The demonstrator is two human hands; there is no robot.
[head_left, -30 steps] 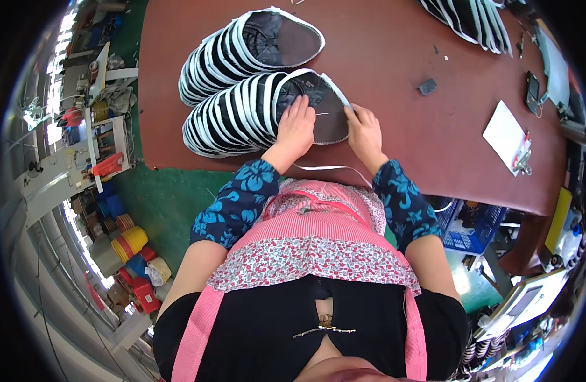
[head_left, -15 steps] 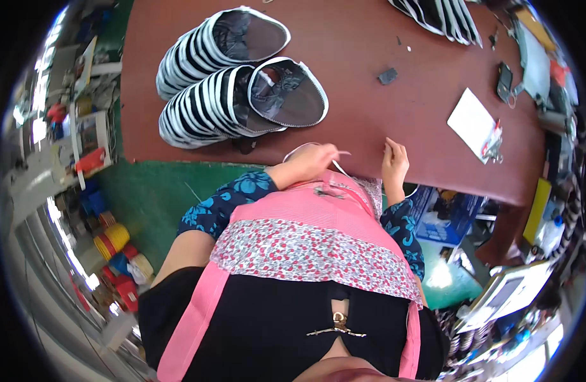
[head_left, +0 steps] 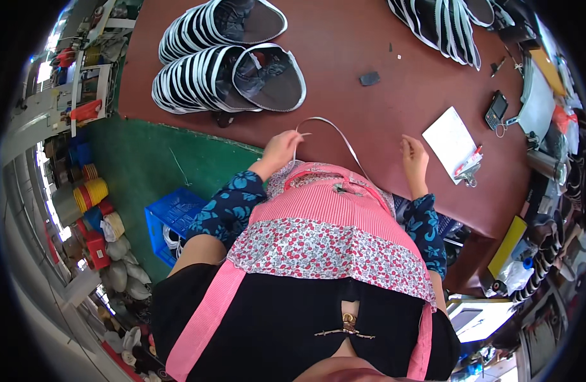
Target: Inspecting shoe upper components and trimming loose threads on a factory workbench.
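Note:
My left hand [head_left: 281,151] is closed in a pinch on a narrow white strip [head_left: 334,125] at the table's near edge. The strip arcs over the tabletop and drops toward the pink apron [head_left: 331,200] on my lap. My right hand [head_left: 416,160] hovers over the table to the right, fingers loosely curled and slightly apart, nothing visible in them. Beyond my left hand lie two nested rows of black shoe uppers with white edging, a nearer row [head_left: 197,79] and a farther row [head_left: 200,28]. The front upper [head_left: 270,77] of the nearer row faces right.
On the reddish-brown table [head_left: 350,38] are a small dark block [head_left: 370,78], a clipboard with white paper [head_left: 449,141] and a dark handheld device [head_left: 496,109]. More uppers [head_left: 433,28] lie far right. A blue crate [head_left: 175,213] stands on the green floor, left of my lap.
My view has shifted. My left hand has moved left relative to my lap, and the white strip now spreads in a wide loop. My right hand is farther right, closer to the clipboard.

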